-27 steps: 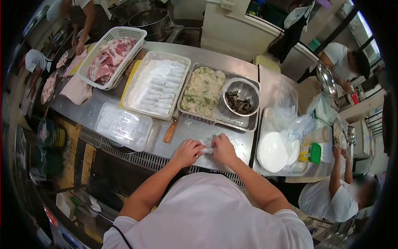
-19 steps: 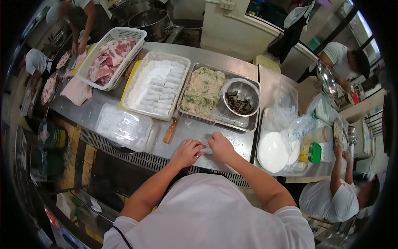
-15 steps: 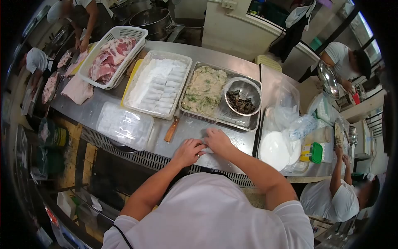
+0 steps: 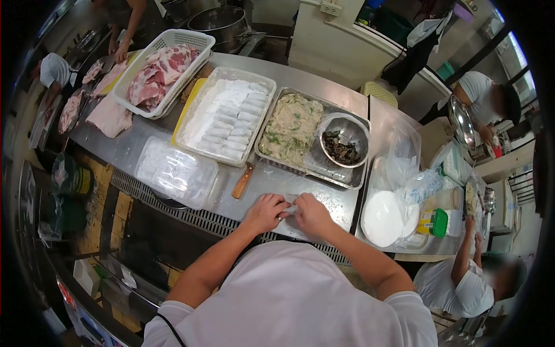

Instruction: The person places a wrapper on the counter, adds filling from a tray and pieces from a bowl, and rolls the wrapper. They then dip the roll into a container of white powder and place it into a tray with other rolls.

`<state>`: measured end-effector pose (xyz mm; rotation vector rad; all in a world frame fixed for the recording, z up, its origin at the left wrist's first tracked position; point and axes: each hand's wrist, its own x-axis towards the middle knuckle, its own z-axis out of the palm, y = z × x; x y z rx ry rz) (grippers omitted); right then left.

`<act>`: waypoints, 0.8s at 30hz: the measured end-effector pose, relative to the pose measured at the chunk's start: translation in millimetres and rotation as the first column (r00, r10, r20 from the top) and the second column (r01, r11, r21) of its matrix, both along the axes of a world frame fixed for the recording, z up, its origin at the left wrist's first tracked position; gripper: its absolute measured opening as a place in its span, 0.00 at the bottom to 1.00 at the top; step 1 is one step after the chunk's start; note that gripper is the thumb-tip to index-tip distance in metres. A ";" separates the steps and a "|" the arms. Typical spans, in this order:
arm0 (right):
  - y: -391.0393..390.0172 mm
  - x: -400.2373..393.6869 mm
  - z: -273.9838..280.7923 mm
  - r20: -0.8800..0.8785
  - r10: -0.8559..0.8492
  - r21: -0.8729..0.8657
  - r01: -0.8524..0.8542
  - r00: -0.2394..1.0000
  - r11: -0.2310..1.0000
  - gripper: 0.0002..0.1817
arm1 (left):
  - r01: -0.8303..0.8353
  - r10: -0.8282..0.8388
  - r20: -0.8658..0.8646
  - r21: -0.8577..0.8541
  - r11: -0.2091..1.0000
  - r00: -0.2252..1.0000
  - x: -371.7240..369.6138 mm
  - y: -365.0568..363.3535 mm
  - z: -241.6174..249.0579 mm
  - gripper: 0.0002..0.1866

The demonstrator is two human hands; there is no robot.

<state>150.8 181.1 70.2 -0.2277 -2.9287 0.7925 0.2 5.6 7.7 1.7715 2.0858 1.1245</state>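
My left hand (image 4: 267,213), a ring on one finger, and my right hand (image 4: 312,214) meet low over the steel table. Between their curled fingertips is a small pale wrapper roll (image 4: 291,203), mostly hidden. Ahead of them sits a metal tray (image 4: 341,180) with a greenish-flecked pale filling (image 4: 291,128) and a steel bowl (image 4: 354,125) of dark pieces (image 4: 340,147). White rolls (image 4: 234,130) lie in rows on white powder (image 4: 217,101) inside a plastic tub (image 4: 254,81). A wooden-handled tool (image 4: 243,182) rests left of my hands.
A lidded plastic container (image 4: 176,172) stands at the left edge of the steel table (image 4: 335,87). Beyond is a white basket (image 4: 128,87) of raw meat (image 4: 162,75). White round plates (image 4: 380,218) and a green-lidded tub (image 4: 438,222) stand right. Other people work on both sides.
My fingers have shifted slightly; the right hand has drawn nearer my body and its fingers curl more over the pale roll. The view has turned a little.
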 end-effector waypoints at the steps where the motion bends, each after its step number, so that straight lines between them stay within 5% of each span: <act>1: -6.0 3.8 -4.1 -0.036 0.022 0.015 -0.022 0.999 1.000 0.17 | 0.002 -0.002 0.006 -0.001 1.000 1.000 0.0 2.0 -1.3 0.16; 9: -9.8 9.1 -37.4 -0.162 0.012 0.213 0.023 0.987 0.977 0.20 | 0.033 -0.033 0.011 0.012 0.999 0.999 -7.0 11.0 -3.2 0.18; 15: -12.0 7.5 -34.3 -0.127 -0.059 0.119 0.075 0.990 0.990 0.16 | 0.024 -0.023 -0.035 0.031 0.999 0.999 -12.0 13.7 -17.2 0.15; 24: -5.3 -2.9 -41.6 -0.107 -0.097 0.243 0.121 0.989 0.962 0.18 | -0.092 0.105 -0.146 0.090 0.992 0.984 -11.0 17.9 -8.2 0.17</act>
